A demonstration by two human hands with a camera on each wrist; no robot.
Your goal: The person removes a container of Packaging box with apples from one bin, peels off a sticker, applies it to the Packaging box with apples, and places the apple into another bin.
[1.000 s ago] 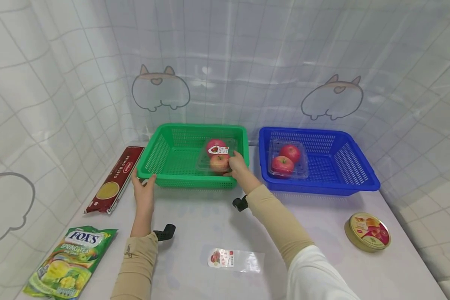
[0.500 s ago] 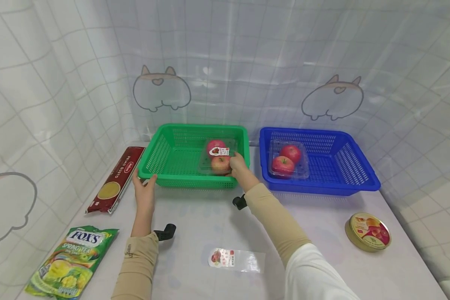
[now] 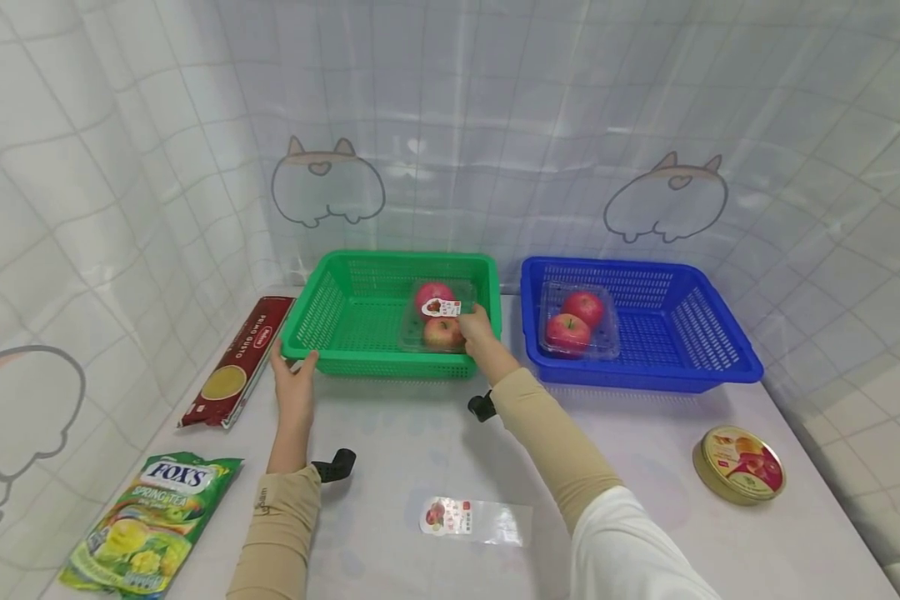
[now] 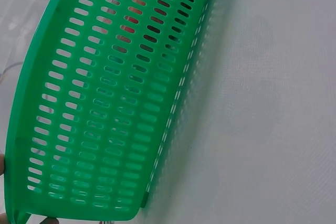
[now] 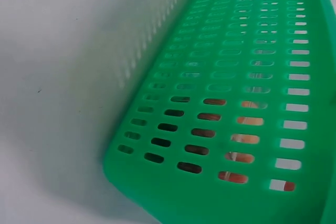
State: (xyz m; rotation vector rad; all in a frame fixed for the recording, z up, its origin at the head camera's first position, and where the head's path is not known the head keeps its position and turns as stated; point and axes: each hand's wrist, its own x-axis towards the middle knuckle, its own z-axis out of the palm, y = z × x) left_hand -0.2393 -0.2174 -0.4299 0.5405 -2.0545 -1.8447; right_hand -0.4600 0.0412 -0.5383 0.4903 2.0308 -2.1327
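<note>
My left hand (image 3: 294,393) grips the front left corner of the green basket (image 3: 390,358), thumb and fingers spread around its rim. Fingertips just show at that corner in the left wrist view. Over the front right rim reaches my right hand (image 3: 482,335), its curled fingers at the right side of a clear apple box (image 3: 411,335). Two red apples (image 3: 442,333) lie inside the box, and a white label (image 3: 441,307) sits across its top, its right end near my fingers. In the right wrist view the basket wall (image 5: 220,87) hides the right hand.
A blue basket (image 3: 645,375) on the right holds another clear box of apples (image 3: 568,333). A matching label with a clear strip (image 3: 472,521) lies in front. A red pasta packet (image 3: 247,358) and a green candy bag (image 3: 150,525) lie left; a round tin (image 3: 738,465) stands right.
The head view has shifted slightly. Both hands stay at the green basket, with only a small movement of the right fingers beside the apple box.
</note>
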